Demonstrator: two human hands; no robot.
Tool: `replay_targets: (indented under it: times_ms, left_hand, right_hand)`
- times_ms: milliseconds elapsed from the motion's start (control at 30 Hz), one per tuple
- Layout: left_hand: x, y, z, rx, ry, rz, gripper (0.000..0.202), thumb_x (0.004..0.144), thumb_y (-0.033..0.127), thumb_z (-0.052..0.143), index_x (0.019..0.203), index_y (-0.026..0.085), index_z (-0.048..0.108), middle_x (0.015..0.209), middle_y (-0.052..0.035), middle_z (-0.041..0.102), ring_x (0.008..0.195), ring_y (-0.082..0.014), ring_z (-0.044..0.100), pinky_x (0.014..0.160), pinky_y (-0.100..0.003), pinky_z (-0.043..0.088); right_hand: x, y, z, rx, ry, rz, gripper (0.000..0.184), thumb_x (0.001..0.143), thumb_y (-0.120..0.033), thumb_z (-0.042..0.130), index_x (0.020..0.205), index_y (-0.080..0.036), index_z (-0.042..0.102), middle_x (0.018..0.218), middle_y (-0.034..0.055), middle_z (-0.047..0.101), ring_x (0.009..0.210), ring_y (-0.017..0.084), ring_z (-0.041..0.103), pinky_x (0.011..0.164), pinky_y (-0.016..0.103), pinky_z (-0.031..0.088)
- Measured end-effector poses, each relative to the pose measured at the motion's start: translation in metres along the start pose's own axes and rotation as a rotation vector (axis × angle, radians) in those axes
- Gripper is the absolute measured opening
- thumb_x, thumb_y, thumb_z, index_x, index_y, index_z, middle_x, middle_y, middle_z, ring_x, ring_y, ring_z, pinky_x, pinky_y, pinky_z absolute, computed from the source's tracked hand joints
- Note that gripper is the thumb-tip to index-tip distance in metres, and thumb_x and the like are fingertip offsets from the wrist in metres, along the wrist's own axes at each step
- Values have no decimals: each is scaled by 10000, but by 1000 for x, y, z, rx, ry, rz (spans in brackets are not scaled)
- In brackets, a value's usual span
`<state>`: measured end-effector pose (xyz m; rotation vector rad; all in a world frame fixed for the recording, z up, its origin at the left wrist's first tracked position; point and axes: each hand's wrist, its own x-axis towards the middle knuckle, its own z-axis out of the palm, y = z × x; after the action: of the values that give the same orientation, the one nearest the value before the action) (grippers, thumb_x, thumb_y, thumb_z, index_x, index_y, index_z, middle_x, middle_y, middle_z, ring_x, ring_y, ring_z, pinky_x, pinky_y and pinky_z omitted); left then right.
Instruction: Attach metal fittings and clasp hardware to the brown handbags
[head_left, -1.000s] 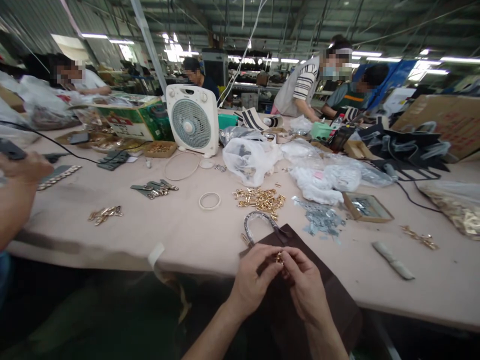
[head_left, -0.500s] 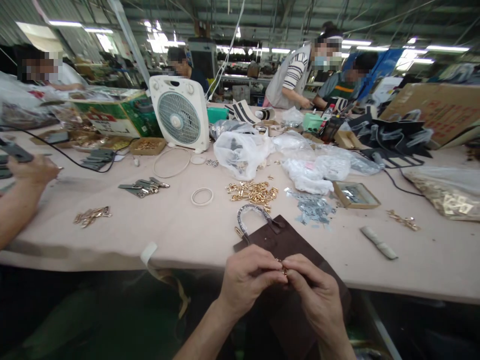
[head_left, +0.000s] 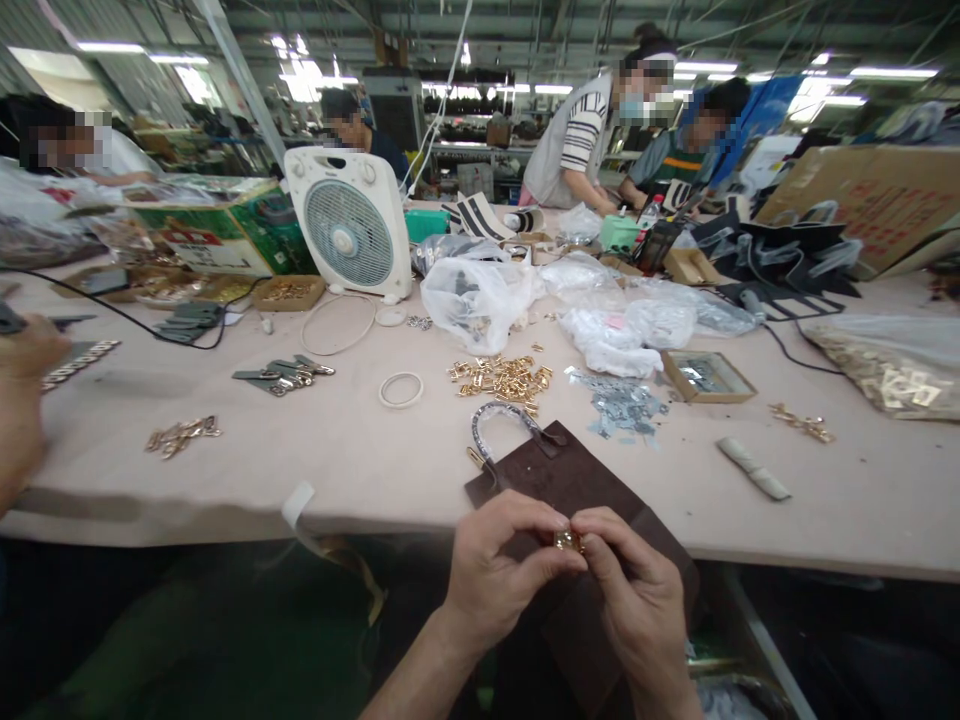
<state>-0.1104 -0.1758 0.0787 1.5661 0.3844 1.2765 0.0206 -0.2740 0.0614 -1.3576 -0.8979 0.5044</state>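
Note:
Between the fingertips of my left hand [head_left: 499,560] and my right hand [head_left: 634,565] is a small gold metal fitting [head_left: 568,540]. Both hands pinch it, one from each side; its exact kind is too small to make out. Just beneath them a dark brown handbag [head_left: 592,475] hangs partly over the table's front edge, its plastic-wrapped handle [head_left: 480,425] lying toward the far side. My forearms and hands hide the bag's lower part. Beyond the bag lies a pile of gold fittings [head_left: 502,380], with thin silver metal plates [head_left: 626,405] to its right.
A white fan [head_left: 349,225] stands at the back left, beside plastic bags [head_left: 476,295]. Right of the silver plates sit a small cardboard box [head_left: 709,378] and a rolled grey-green piece [head_left: 754,468]. A co-worker's hand [head_left: 30,350] works at the far left; other people stand behind.
The gold fitting now shows more of its face between my fingertips, as if turned. The co-worker's hand at the left has shifted further left. The view has moved slightly.

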Motion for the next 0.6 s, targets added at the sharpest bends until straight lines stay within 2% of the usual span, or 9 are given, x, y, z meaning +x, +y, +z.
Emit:
replay_targets:
  times_ms: [267, 400, 500, 600]
  left_hand:
    - [0, -1, 3, 29, -40, 67, 270, 741, 223, 919, 960, 209, 761, 866, -36, 787, 776, -151, 743, 724, -237, 613]
    - [1, -2, 1, 25, -28, 65, 290, 713, 221, 937, 949, 206, 770, 862, -37, 790, 788, -157, 755, 742, -236, 625]
    - [1, -2, 0, -58, -22, -1, 289, 735, 211, 924, 977, 199, 767, 875, -40, 789, 729, -148, 759, 661, -212, 628]
    - [0, -4, -2, -164, -38, -75, 286, 773, 196, 894, 1018, 193, 747, 870, -37, 784, 628, -135, 743, 561, -195, 613]
  right_hand:
    - [-8, -3, 5, 80, 39, 55, 129, 958, -330, 696, 913, -227, 761, 951, 69, 675, 930, 211, 629, 782, 274, 543]
    - [-8, -1, 6, 237, 43, 183, 166, 919, -390, 750, 960, -231, 771, 938, 72, 691, 865, 203, 640, 731, 279, 550]
    - [-7, -2, 9, 456, -52, 372, 350, 948, -517, 676, 1124, -226, 755, 910, 83, 706, 716, 177, 629, 647, 293, 555]
    - [-7, -1, 11, 538, -171, 470, 470, 992, -589, 557, 1140, -186, 748, 836, 93, 691, 659, 179, 614, 607, 308, 551]
